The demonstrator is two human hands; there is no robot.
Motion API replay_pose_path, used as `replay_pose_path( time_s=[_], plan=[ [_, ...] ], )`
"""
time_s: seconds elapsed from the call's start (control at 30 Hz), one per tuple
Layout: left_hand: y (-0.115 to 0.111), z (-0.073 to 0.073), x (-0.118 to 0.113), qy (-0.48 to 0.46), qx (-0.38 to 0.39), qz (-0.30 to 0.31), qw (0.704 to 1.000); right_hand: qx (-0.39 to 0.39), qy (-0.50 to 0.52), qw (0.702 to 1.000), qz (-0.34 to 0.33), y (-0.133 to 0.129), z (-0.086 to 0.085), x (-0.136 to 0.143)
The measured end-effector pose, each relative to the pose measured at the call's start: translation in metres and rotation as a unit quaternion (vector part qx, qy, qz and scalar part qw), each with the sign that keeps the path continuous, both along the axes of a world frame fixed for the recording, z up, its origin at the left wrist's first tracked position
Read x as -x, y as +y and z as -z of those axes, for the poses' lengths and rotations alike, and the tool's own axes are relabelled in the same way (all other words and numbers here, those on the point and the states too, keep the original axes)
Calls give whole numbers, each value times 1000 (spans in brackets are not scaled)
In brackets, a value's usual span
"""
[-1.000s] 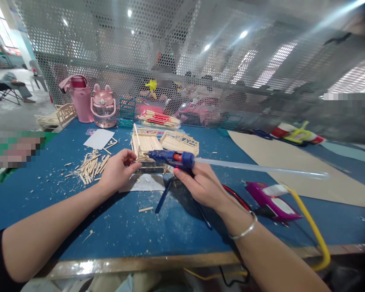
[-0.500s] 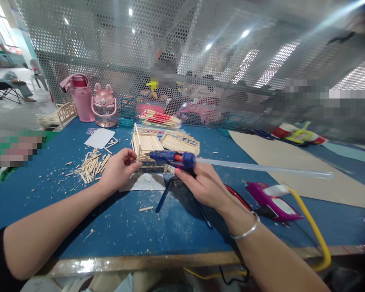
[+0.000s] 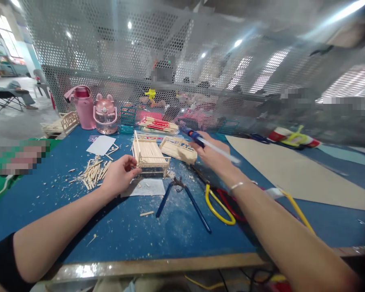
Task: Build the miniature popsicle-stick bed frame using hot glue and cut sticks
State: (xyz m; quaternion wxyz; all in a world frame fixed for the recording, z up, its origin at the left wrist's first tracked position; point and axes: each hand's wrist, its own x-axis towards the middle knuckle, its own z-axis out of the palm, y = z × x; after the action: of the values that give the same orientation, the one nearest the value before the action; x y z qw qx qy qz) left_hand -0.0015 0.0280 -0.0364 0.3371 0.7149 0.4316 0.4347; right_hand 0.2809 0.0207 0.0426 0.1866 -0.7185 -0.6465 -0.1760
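A miniature bed (image 3: 151,151) built of thin wooden sticks stands near the middle of the table, in front of a second stick piece (image 3: 178,149). At its front left corner my left hand (image 3: 119,173) is closed, thumb and fingers pinching the corner. My right hand (image 3: 214,156) is wrapped round a blue hot glue gun (image 3: 195,136), held behind and right of the bed with its nozzle pointing away to the left. From the gun's back sticks out a long clear glue stick (image 3: 223,151). White paper (image 3: 149,188) lies before the bed.
Blue-handled pliers (image 3: 197,209) lie open in front, beside yellow-handled scissors (image 3: 211,205) under my right forearm. Cut sticks (image 3: 94,172) are heaped at the left. A pink bottle (image 3: 85,109), a clear jug (image 3: 106,117) and bundled sticks (image 3: 158,125) stand before the mesh screen (image 3: 109,52).
My right hand has carried the glue gun from the bed's front left corner back and to the right, uncovering the pliers and scissors. My left hand stays at the bed's corner.
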Motion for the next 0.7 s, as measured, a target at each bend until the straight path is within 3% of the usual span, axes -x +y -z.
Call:
replay_pose_path(
  time_s=[0.13,0.3,0.4,0.5,0.57,0.63,0.7],
  plan=[
    [1,4,0,26,14,11,1000,98,-89,991,25,31,12,-18],
    [-3,-3,5,60,21,22,998,158,-99,983,-4,40,28,-24],
    [-9,-14,11,134,3,-18,991,162,-103,981,-6,33,21,-22],
    [-15,-23,15,173,-9,-58,983,99,-91,991,-9,16,3,-6],
    [-17,-26,15,179,-8,-70,981,50,-66,995,-64,-1,-7,15],
    [-17,-27,14,179,-8,-69,981,78,-7,978,-192,-20,-10,42],
    [-17,-26,13,177,-3,-60,982,195,39,909,-366,-37,-5,66]
  ],
)
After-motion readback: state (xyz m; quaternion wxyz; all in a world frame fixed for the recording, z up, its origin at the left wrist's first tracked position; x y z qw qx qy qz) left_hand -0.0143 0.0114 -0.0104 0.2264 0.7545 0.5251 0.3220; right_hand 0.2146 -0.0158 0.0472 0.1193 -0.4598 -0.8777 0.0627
